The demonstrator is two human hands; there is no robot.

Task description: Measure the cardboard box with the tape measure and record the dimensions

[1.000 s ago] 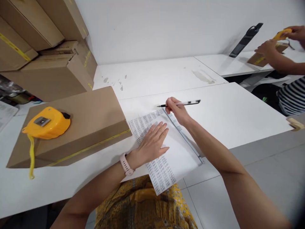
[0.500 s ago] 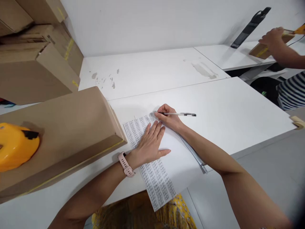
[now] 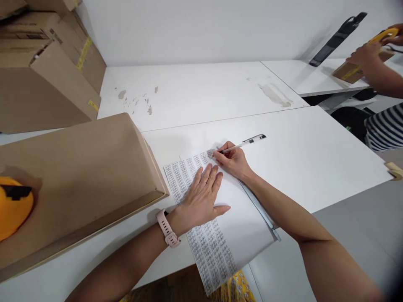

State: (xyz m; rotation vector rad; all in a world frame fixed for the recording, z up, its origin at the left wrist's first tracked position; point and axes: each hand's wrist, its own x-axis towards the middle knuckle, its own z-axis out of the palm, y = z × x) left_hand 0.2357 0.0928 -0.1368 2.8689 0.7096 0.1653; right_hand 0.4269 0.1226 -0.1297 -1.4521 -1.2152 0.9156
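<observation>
A sheet of paper (image 3: pixel 242 218) lies tilted on the white table, its left part covered in columns of small dark handwriting. Its lower corner sticks out past the table's front edge. My left hand (image 3: pixel 201 199) rests flat on the sheet, fingers stretched and thumb apart. A pale pink band (image 3: pixel 168 228) circles that wrist. In my right hand (image 3: pixel 234 161), a clear pen with black parts (image 3: pixel 248 141) is pinched, its tip end at the sheet's upper edge by the writing. Under the sheet's right side, a greyish strip (image 3: pixel 260 207) shows beside my right forearm.
Left of the paper stands a large cardboard box (image 3: pixel 94 155) with a yellow tape dispenser (image 3: pixel 14 207) on top. More cartons (image 3: pixel 47 79) are stacked behind. A dark bottle (image 3: pixel 336 40) is at the back right, near another person's hands (image 3: pixel 367 54) on a small box (image 3: pixel 348 72).
My right hand and the pen have moved slightly right along the top of the sheet, and the pen leans more upright. At the far right, the other person's yellow tool has come over their box.
</observation>
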